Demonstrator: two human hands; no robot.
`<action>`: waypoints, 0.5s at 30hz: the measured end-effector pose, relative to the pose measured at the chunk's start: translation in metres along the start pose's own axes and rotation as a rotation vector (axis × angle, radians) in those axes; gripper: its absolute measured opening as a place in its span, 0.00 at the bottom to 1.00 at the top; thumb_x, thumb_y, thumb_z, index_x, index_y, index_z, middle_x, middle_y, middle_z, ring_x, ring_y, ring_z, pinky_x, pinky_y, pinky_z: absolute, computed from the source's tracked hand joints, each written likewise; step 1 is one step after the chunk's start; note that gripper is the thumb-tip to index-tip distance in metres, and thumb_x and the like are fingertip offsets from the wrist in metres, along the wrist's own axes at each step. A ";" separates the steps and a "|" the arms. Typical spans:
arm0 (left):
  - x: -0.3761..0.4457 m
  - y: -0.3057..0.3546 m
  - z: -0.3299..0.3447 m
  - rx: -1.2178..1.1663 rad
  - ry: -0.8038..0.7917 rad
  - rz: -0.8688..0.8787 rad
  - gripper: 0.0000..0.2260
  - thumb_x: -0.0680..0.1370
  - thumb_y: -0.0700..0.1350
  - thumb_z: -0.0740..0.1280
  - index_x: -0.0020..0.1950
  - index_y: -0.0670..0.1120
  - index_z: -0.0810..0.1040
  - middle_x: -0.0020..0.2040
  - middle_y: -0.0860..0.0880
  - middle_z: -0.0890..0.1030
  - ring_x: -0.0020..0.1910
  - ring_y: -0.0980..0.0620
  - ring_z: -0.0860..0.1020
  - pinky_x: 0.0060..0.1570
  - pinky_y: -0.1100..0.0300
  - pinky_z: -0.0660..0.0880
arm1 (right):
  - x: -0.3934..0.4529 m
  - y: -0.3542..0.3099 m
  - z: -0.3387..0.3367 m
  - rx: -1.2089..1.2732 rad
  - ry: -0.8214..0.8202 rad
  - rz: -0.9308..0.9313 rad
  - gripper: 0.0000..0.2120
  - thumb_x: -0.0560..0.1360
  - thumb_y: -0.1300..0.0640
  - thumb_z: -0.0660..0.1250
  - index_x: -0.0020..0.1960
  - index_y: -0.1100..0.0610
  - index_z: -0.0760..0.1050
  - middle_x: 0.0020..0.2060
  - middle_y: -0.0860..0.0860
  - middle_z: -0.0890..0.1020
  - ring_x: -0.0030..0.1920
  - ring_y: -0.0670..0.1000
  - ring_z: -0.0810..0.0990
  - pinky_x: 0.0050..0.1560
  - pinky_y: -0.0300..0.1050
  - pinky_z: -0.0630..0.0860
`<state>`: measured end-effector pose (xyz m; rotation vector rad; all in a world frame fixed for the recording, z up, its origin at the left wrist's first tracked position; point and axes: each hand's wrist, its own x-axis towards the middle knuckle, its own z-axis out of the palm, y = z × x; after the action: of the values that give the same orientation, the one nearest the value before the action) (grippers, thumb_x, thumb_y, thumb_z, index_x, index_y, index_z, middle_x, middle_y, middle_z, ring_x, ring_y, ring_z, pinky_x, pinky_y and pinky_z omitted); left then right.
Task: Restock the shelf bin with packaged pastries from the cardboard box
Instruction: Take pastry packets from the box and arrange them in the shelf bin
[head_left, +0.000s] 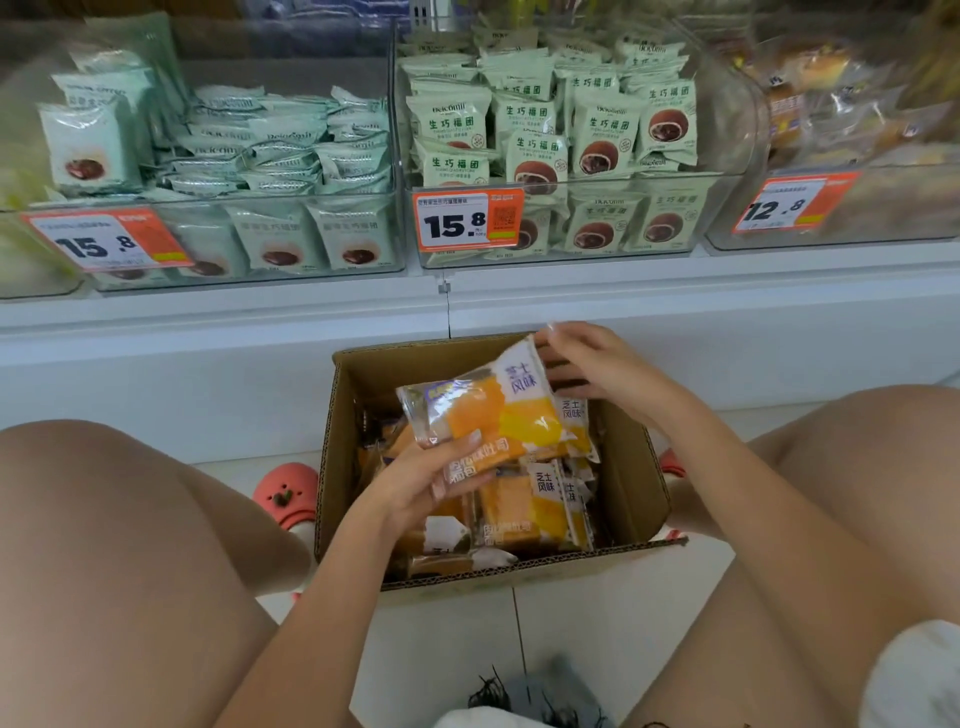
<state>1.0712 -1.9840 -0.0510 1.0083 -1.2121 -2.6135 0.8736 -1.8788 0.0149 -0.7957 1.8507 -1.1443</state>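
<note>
We see both hands over an open box (631, 483) that stands on the floor between the person's knees. The left hand (415, 480) grasps a pack (493, 415) by its near, lower edge, thumb on top and fingers curled under, and holds it tilted above the box. The pack is clear film over an orange and yellow pastry, with a white and purple label toward its far end. The right hand (587, 364) is at that far upper corner, fingers bent around the pack's edge; it appears to pinch the corner, though the contact is partly hidden behind the film. Under the held pack, below both hands, more packs (540, 509) of the same kind lie loosely stacked inside the box, filling most of it.

Beyond the hands runs a white shelf (675, 291) with clear bins. The bin (561, 156) straight ahead of the right hand is heaped with pale green packets and carries a price tag (467, 221) reading 15.8. The bin (208, 171) ahead and left of the left hand holds similar green packets, partly filled. Ahead and right of the right hand a third bin (841, 135) holds blurred yellowish pastries. Left of the left hand, beside the box, a pink shoe (285, 493) rests on the floor.
</note>
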 end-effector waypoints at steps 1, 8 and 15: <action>0.001 0.000 0.000 -0.082 -0.003 -0.010 0.26 0.66 0.40 0.74 0.63 0.42 0.74 0.54 0.43 0.82 0.49 0.48 0.83 0.41 0.56 0.81 | -0.003 -0.001 0.004 0.041 -0.030 0.025 0.13 0.79 0.46 0.59 0.59 0.50 0.74 0.51 0.48 0.83 0.51 0.48 0.82 0.47 0.44 0.78; 0.006 -0.005 0.007 -0.352 -0.049 0.069 0.42 0.47 0.46 0.85 0.59 0.44 0.75 0.53 0.43 0.83 0.50 0.45 0.83 0.41 0.53 0.82 | -0.001 -0.006 0.030 -0.082 0.194 -0.272 0.15 0.81 0.56 0.59 0.45 0.63 0.79 0.36 0.61 0.81 0.33 0.51 0.78 0.38 0.39 0.70; 0.008 -0.003 0.018 -0.201 0.266 0.189 0.28 0.70 0.63 0.61 0.64 0.49 0.74 0.51 0.47 0.84 0.50 0.47 0.83 0.47 0.52 0.81 | -0.008 0.002 0.059 -0.498 0.370 -0.470 0.11 0.82 0.55 0.53 0.51 0.60 0.70 0.32 0.50 0.78 0.25 0.44 0.71 0.22 0.33 0.61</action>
<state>1.0547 -1.9730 -0.0487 1.0989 -0.9150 -2.3127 0.9287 -1.8961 -0.0001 -1.4371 2.3850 -1.1797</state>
